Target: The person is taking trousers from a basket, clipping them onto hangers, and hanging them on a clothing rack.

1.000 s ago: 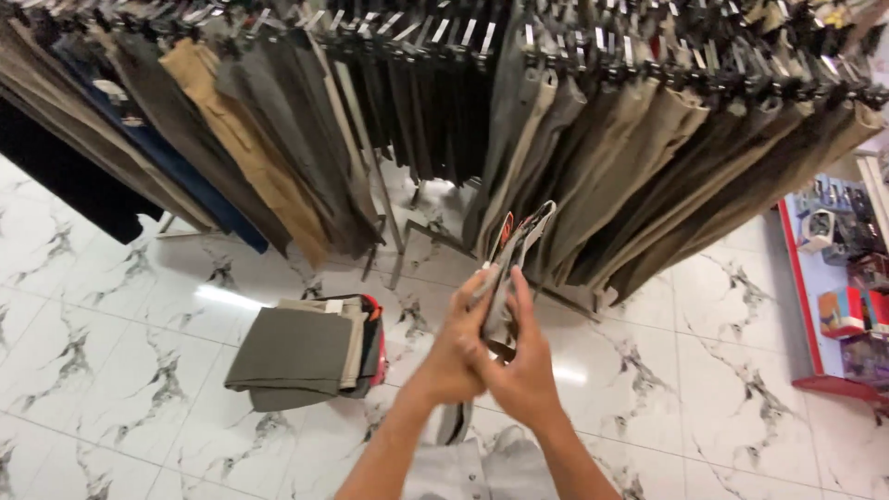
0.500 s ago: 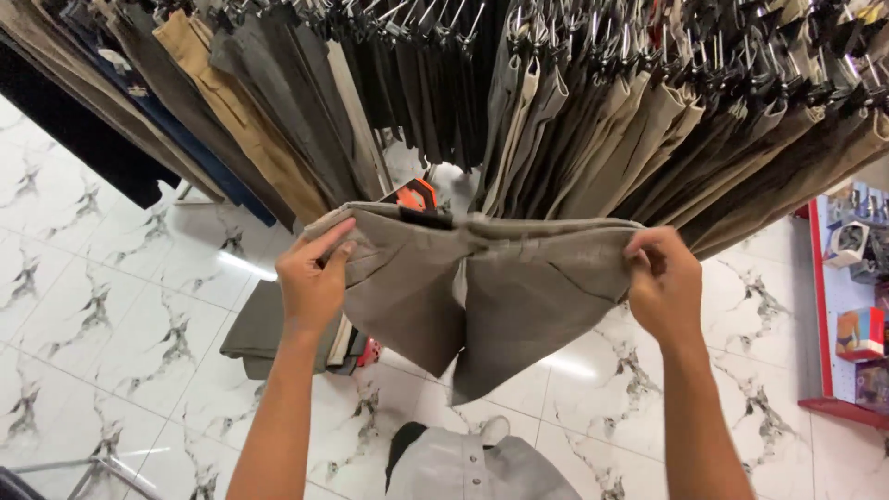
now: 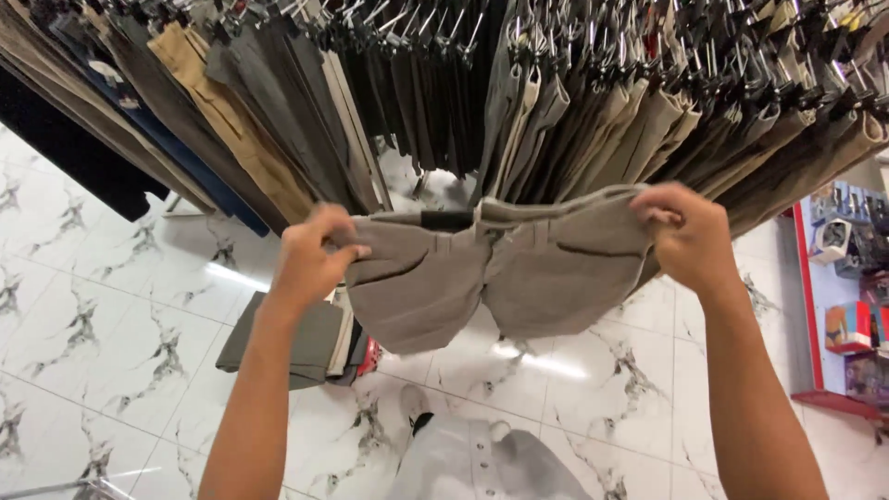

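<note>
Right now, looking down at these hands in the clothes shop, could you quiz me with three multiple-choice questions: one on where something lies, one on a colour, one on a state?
1. Where does the pile of folded trousers lie?
A. On the floor under the left arm
B. On a red shelf
C. On top of the rack

2. What colour are the trousers held up by the hands?
A. Bright red
B. Grey-brown
C. White

3. How are the held trousers kept up?
A. Clipped on a hanger
B. Left hand and right hand each have a grip on one end of the waistband
C. One hand alone

Answers: 1 A, the pile sits on the marble tiles beside the left forearm. 2 B, the cloth is a dull taupe. 3 B, the waistband is stretched wide between both hands.
</note>
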